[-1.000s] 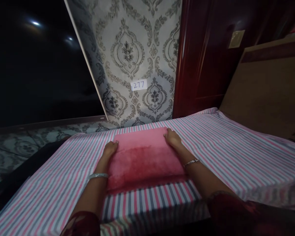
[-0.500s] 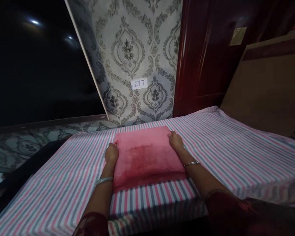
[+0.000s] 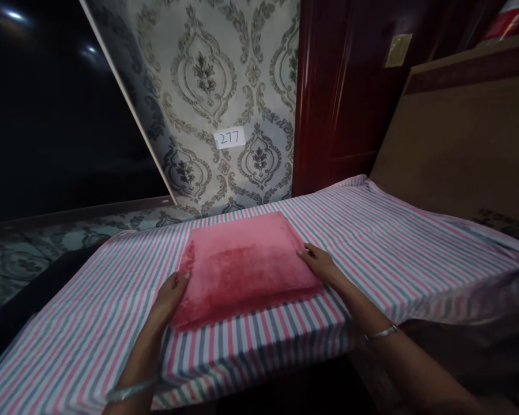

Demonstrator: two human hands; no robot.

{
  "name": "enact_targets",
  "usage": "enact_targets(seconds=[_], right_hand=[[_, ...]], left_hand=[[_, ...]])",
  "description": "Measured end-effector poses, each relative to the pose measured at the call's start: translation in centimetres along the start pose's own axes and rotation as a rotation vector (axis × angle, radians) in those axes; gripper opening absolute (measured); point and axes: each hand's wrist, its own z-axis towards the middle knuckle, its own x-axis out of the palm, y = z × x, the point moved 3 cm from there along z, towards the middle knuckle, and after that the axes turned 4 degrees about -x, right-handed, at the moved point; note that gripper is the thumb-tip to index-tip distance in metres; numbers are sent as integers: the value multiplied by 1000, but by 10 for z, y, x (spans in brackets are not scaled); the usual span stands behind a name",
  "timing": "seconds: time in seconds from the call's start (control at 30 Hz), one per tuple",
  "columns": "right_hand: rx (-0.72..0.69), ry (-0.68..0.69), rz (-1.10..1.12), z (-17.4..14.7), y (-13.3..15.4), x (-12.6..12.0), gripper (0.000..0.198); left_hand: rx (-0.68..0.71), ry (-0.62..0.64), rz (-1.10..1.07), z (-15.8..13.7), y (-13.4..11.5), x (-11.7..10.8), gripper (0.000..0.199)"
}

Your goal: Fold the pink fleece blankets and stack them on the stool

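A flat, square pink plush cushion point(image 3: 246, 265) lies on the striped cloth, its pile darker red across the middle and front. My left hand point(image 3: 172, 293) is at its left edge, thumb on top and the other fingers curled along the side, partly hidden. On the opposite edge, my right hand point(image 3: 318, 261) holds the cushion in the same way, thumb over the top. The left edge looks ruffled near the back corner. I cannot tell whether it is filled or only folded fabric.
The pink, white and grey striped cloth point(image 3: 372, 242) covers the table and hangs over its front edge. A large dark screen point(image 3: 69, 115) stands at the left. Behind are patterned wallpaper, a paper label point(image 3: 230, 138) reading 277, and a dark red door panel point(image 3: 333, 104). A cardboard box point(image 3: 462, 132) stands right.
Both hands have slid from the cushion's back part toward its front along the side edges. The cushion's sides look more raised and rumpled. The camera view has shifted slightly right.
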Motion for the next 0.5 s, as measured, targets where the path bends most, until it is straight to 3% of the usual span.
enact_targets(seconds=[0.13,0.33,0.5], right_hand=[[-74,-88,122,-25,-5,3,51],[-195,-231,108,-33,-3,9,58],[-176,-269,166,-32,-20,9,51]], left_hand=[[-8,-48,-39,-26,14,2,50],[25,-252,297,-42,9,14,23],[4,-290,379,-46,19,10,30]])
